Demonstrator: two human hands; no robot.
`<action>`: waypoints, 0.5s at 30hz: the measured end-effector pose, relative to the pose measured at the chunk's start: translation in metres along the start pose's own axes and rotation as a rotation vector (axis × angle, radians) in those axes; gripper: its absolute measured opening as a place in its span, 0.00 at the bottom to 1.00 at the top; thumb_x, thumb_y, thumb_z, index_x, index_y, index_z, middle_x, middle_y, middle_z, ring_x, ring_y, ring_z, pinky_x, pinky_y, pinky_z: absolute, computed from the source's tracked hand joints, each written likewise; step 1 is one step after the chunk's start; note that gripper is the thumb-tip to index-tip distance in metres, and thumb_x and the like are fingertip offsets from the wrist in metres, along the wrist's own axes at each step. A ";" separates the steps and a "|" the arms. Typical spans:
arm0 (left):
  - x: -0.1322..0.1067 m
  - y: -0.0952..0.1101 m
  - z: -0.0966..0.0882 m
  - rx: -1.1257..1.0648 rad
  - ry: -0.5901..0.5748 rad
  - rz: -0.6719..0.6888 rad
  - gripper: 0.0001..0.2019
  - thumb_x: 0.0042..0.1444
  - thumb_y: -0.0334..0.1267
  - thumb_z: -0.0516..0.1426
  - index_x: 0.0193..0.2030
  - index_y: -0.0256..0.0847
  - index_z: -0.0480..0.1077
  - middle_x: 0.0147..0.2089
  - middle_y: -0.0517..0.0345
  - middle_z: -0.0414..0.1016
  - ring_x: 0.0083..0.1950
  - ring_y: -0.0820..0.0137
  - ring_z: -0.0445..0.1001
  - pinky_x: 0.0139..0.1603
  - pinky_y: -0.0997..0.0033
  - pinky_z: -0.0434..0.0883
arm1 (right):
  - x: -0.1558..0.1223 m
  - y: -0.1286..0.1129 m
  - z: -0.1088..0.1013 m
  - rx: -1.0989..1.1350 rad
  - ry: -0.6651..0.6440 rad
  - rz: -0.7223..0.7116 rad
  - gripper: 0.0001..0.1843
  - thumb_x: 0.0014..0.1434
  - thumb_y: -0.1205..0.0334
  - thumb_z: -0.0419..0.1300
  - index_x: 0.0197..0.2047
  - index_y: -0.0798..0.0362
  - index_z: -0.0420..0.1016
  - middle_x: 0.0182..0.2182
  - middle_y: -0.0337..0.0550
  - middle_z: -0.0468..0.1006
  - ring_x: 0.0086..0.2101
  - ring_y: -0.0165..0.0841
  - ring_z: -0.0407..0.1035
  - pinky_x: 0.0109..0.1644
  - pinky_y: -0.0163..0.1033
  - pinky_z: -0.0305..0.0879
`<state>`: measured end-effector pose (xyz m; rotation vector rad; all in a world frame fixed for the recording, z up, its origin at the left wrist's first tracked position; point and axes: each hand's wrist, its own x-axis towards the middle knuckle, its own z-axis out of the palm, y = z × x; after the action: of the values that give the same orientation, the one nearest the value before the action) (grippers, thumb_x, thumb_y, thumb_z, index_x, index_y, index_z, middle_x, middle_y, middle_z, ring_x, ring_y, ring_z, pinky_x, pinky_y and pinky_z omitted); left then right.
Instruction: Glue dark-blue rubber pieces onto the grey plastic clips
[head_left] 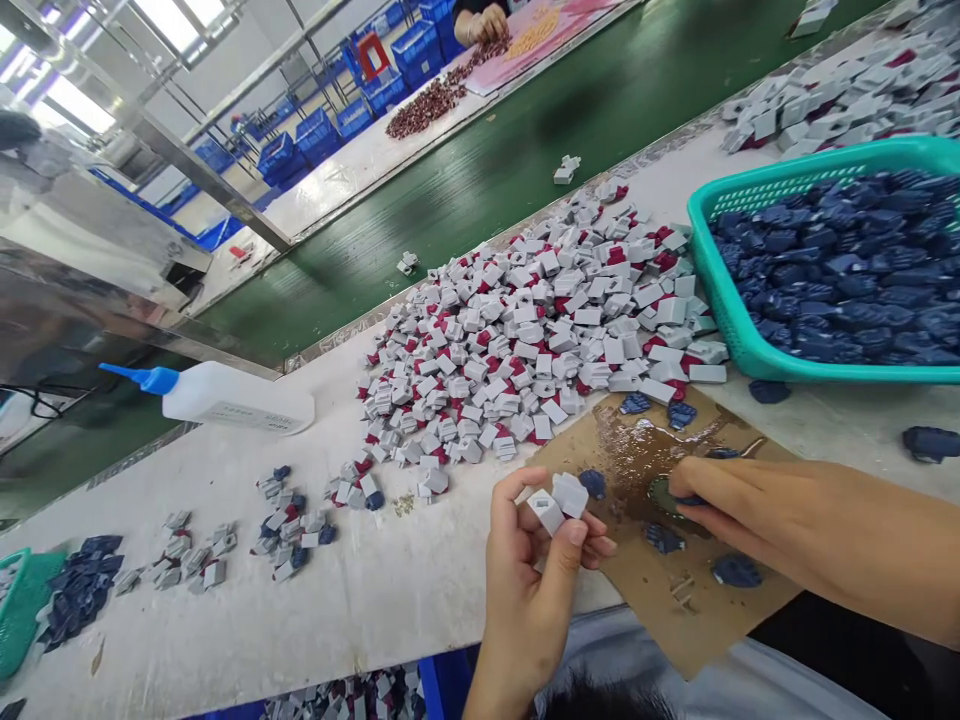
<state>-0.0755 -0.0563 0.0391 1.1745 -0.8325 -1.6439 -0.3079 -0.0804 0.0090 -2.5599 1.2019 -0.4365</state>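
My left hand (pixel 541 560) is closed around two pale grey plastic pieces (pixel 559 503), one with a square hole facing up. Over a brown cardboard sheet (pixel 675 620), my right hand (pixel 739 495) pinches a small dark blue plastic piece (pixel 688 499), mostly hidden by the fingers. That piece is down at a wet, glossy patch (pixel 637 450) on the cardboard. Several more dark blue pieces (pixel 737 571) lie around the patch. Just beyond the cardboard spreads a big heap of grey and dark red pieces (pixel 517 340).
A green basket (pixel 750 350) of dark blue pieces stands at right. A white squeeze bottle (pixel 236 398) with blue nozzle lies at left, near small piles of pieces (pixel 289 525). Behind runs a green conveyor belt (pixel 480 205); across it shows another person's hand (pixel 487 24).
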 end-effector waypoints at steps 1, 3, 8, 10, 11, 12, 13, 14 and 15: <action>0.000 0.001 0.000 -0.035 -0.013 0.006 0.12 0.59 0.41 0.63 0.47 0.47 0.66 0.34 0.63 0.78 0.32 0.76 0.79 0.32 0.82 0.75 | 0.001 0.000 0.001 -0.007 -0.023 -0.051 0.09 0.62 0.68 0.52 0.31 0.47 0.61 0.23 0.35 0.69 0.21 0.33 0.69 0.22 0.39 0.59; 0.002 0.002 -0.002 -0.150 -0.050 0.012 0.12 0.57 0.37 0.65 0.41 0.46 0.65 0.35 0.65 0.77 0.31 0.76 0.78 0.26 0.84 0.74 | 0.002 0.002 0.003 -0.011 -0.047 -0.116 0.10 0.60 0.71 0.53 0.32 0.47 0.59 0.24 0.34 0.69 0.22 0.32 0.69 0.22 0.39 0.57; 0.005 0.004 -0.007 -0.467 -0.159 -0.121 0.13 0.57 0.48 0.64 0.39 0.43 0.69 0.40 0.56 0.79 0.32 0.74 0.75 0.17 0.84 0.73 | 0.004 0.004 0.005 -0.067 0.023 -0.161 0.09 0.63 0.67 0.52 0.33 0.47 0.56 0.22 0.31 0.66 0.19 0.31 0.67 0.22 0.39 0.56; 0.005 0.004 -0.007 -0.473 -0.097 -0.143 0.13 0.57 0.47 0.64 0.36 0.41 0.69 0.39 0.53 0.81 0.34 0.73 0.77 0.21 0.83 0.75 | 0.005 0.005 0.006 -0.092 0.025 -0.158 0.09 0.64 0.67 0.51 0.33 0.47 0.56 0.22 0.32 0.66 0.20 0.31 0.67 0.22 0.40 0.56; 0.006 0.004 -0.006 -0.460 -0.053 -0.135 0.12 0.55 0.44 0.66 0.35 0.41 0.68 0.38 0.54 0.82 0.34 0.73 0.78 0.22 0.83 0.76 | 0.005 0.005 0.006 -0.105 0.023 -0.155 0.08 0.64 0.67 0.51 0.33 0.47 0.57 0.23 0.32 0.67 0.20 0.32 0.68 0.23 0.40 0.56; 0.006 0.004 -0.004 -0.453 -0.011 -0.125 0.13 0.52 0.42 0.68 0.35 0.41 0.68 0.37 0.56 0.82 0.35 0.74 0.79 0.24 0.83 0.76 | 0.006 0.005 0.007 -0.114 0.017 -0.151 0.08 0.64 0.67 0.51 0.34 0.47 0.58 0.23 0.32 0.68 0.21 0.32 0.69 0.23 0.40 0.57; 0.007 0.003 -0.003 -0.454 0.022 -0.119 0.15 0.49 0.40 0.70 0.36 0.42 0.68 0.36 0.58 0.82 0.35 0.74 0.79 0.25 0.84 0.77 | 0.006 0.006 0.008 -0.116 0.009 -0.147 0.07 0.64 0.66 0.52 0.34 0.47 0.58 0.24 0.33 0.68 0.22 0.32 0.70 0.23 0.40 0.57; 0.008 0.003 -0.001 -0.461 0.046 -0.120 0.17 0.46 0.38 0.71 0.38 0.44 0.69 0.35 0.61 0.82 0.35 0.74 0.80 0.26 0.84 0.77 | 0.006 0.006 0.009 -0.113 -0.006 -0.141 0.06 0.64 0.67 0.52 0.35 0.48 0.59 0.24 0.33 0.69 0.23 0.32 0.71 0.24 0.40 0.58; 0.008 0.003 0.000 -0.469 0.060 -0.125 0.19 0.44 0.37 0.72 0.40 0.45 0.70 0.34 0.62 0.81 0.35 0.74 0.80 0.26 0.85 0.76 | 0.006 0.006 0.010 -0.103 -0.021 -0.139 0.05 0.64 0.67 0.52 0.36 0.48 0.60 0.25 0.33 0.70 0.24 0.33 0.71 0.24 0.40 0.58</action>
<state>-0.0758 -0.0651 0.0390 0.9489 -0.3100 -1.7722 -0.3043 -0.0875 -0.0017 -2.7398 1.0691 -0.3857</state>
